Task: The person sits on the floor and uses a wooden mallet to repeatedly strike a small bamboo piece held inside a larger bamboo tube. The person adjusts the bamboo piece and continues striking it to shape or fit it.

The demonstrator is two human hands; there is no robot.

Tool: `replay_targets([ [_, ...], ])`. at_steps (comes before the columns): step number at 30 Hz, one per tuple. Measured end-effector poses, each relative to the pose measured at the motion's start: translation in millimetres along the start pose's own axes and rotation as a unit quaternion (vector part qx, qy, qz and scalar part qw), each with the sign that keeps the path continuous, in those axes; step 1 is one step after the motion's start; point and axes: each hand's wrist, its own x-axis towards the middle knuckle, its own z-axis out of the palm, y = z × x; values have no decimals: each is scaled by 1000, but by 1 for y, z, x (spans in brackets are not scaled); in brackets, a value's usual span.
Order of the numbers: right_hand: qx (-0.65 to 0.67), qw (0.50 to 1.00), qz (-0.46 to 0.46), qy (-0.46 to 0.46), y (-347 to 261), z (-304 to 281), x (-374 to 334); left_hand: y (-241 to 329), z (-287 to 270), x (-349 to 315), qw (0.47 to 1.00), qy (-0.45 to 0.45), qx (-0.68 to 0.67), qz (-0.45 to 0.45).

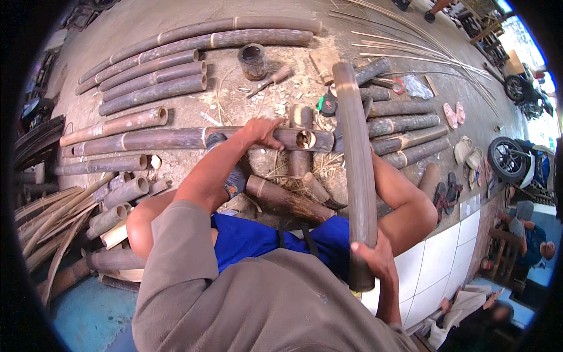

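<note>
A long brown bamboo pole (176, 139) lies crosswise before me, with a pale hole cut into its top near the right end. My left hand (264, 134) grips this pole just left of the hole, fingers laid over its far side. At the right, my right hand (378, 256) is closed round the near end of a thick bamboo tube (359, 158). This tube slants away from me over my right leg, and its far end passes in front of other bamboo pieces. Under the pole's right part lies a short bamboo piece (300, 164).
Cut bamboo lengths (155, 82) lie at the left, and more bamboo tubes (407, 124) at the right. Beyond the pole are a dark can (253, 61), a wooden-handled tool (280, 74) and scattered chips. Thin strips (404, 44), sandals (463, 149) and motorbikes stand farther right; people sit lower right.
</note>
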Motion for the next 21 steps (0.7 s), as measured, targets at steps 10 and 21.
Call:
replay_targets([
  [10,-36,999,16,31,45,25,-61,4,-58,3,992,108,58,19],
  [21,-205,964,-83,151,35,39,-41,10,-256,-36,954,280,107,-7],
])
